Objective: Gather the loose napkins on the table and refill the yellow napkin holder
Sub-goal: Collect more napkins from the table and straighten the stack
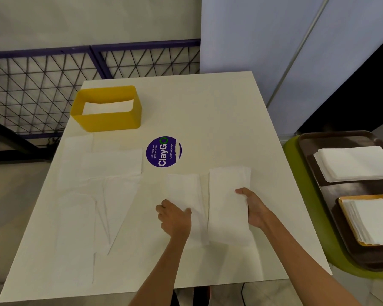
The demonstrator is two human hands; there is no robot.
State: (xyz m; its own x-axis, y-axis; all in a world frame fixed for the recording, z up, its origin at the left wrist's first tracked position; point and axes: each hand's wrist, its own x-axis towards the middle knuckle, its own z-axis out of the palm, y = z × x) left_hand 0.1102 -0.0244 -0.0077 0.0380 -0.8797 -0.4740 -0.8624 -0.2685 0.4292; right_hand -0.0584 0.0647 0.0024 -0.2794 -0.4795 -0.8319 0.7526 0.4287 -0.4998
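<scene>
The yellow napkin holder [107, 120] stands at the table's far left with a few white napkins [108, 107] lying inside. My right hand [253, 208] grips a stack of white napkins [228, 204], thumb on top, just above the table right of centre. My left hand [175, 217] rests on a single flat napkin [184, 188] beside that stack, fingers curled at its left edge. Several more loose napkins [102, 166] lie spread over the left half of the table [208, 111], some overlapping.
A round purple ClayGo sticker [163, 151] marks the table's middle. To the right, a green seat [301, 195] carries a dark brown tray [332, 191] with a napkin pile [354, 162] and an orange tray [349, 219] of more napkins. A metal grid fence [53, 85] runs behind the table.
</scene>
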